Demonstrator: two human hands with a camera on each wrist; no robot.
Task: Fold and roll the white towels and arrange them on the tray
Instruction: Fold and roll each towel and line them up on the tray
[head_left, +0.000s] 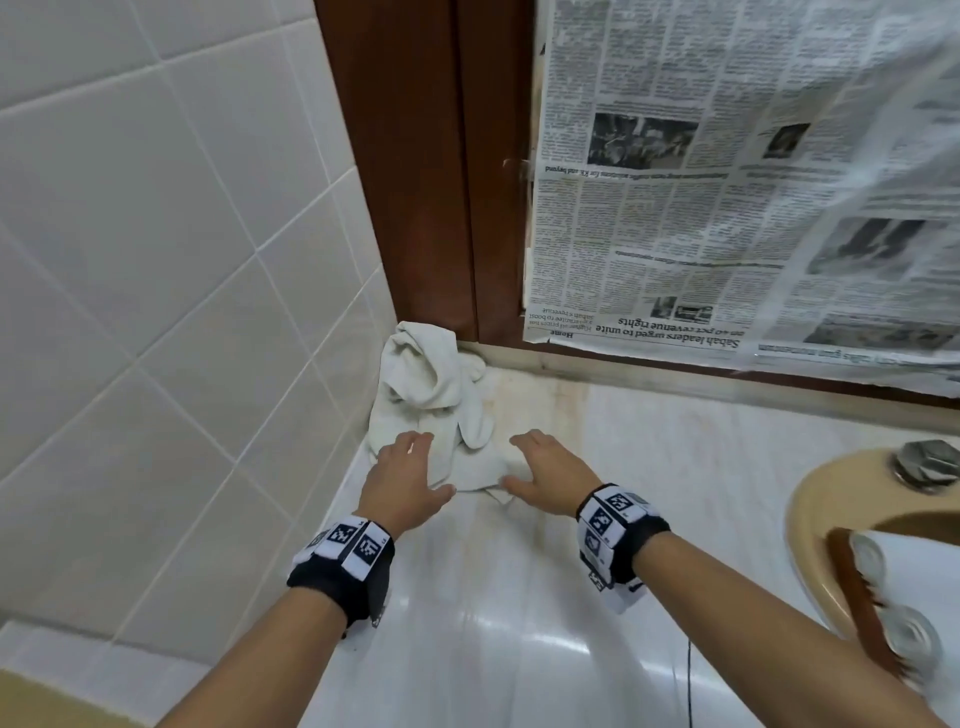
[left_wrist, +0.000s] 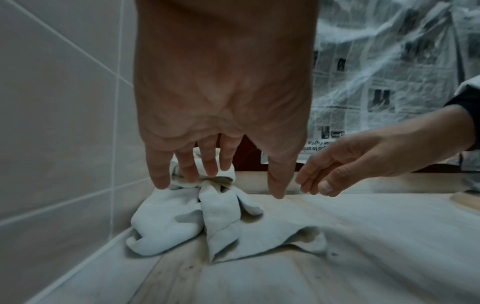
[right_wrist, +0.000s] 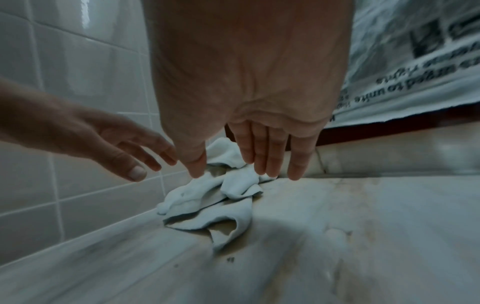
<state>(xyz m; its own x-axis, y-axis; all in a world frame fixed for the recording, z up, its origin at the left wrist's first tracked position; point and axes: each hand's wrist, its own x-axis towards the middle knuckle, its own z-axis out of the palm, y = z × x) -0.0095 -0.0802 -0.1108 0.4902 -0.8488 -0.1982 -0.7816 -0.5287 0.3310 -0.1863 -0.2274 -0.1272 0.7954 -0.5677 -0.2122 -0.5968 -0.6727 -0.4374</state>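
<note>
The white towel (head_left: 431, 400) lies crumpled in the far left corner of the pale marble worktop (head_left: 519, 597), bunched against the tiled wall (head_left: 156, 260) on its left and the dark wooden frame (head_left: 415, 182) behind it, with a flatter flap spreading toward the person. The left hand (head_left: 402, 480) reaches palm down over the towel's near left edge; its grip is spread, fingers straight and apart, holding nothing. The left wrist view shows what the head view cannot: the fingertips (left_wrist: 161, 181) hang above the twisted knot of cloth, and whether any of them touch it cannot be told. The right hand (head_left: 545, 475) reaches in beside it, over the towel's near right corner, its grip likewise spread and holding nothing. From the right wrist view the right fingers (right_wrist: 270, 156) point down at the crumpled folds with the thumb close to the cloth, and a loose corner of the towel curls up off the stained worktop. Only the head view takes in the right side: a newspaper (head_left: 727, 182) under clear plastic covers the wall above the worktop, and a beige basin (head_left: 831, 509) with a metal fitting holds a wooden tray (head_left: 857, 597) carrying rolled white towels (head_left: 893, 597).
</note>
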